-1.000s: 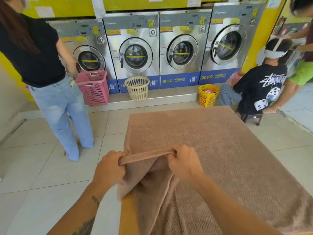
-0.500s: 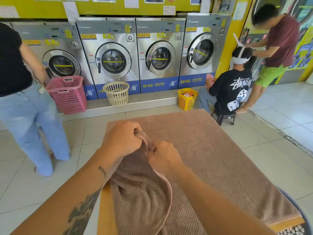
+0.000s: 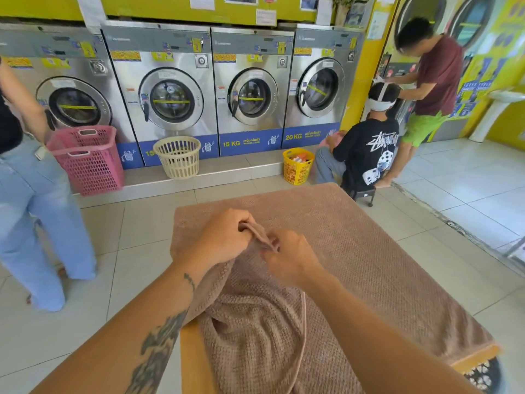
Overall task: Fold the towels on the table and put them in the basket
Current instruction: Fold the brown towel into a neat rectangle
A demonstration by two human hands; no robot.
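At a self-service laundry, a person's left hand (image 3: 224,240) and right hand (image 3: 289,257) meet over a brown towel (image 3: 383,265) spread across a wooden worktop (image 3: 193,362). The left fingers are curled round a bunched length of hem, and the right fingers pinch the same hem just beside them. The near left part of the towel is lifted into a loose heap, with a loop of hem trailing toward the person. The rest lies flat and covers nearly the whole top. The fold has barely begun, and the chief risk appears to be drag: a hard pull on the gathered corner could slide the flat part with it and skew the fold, or tip cloth over the left edge onto the floor (image 3: 136,251). The narrow pinch could also let the hem slip. Bare wood shows only as a strip at the near left and along the near right edge, so there is little spare surface. A dark mesh basket (image 3: 483,375) sits just past the near right corner. A person in jeans (image 3: 37,211) stands well apart on the left, and a seated person (image 3: 366,155) is close to the far right corner.
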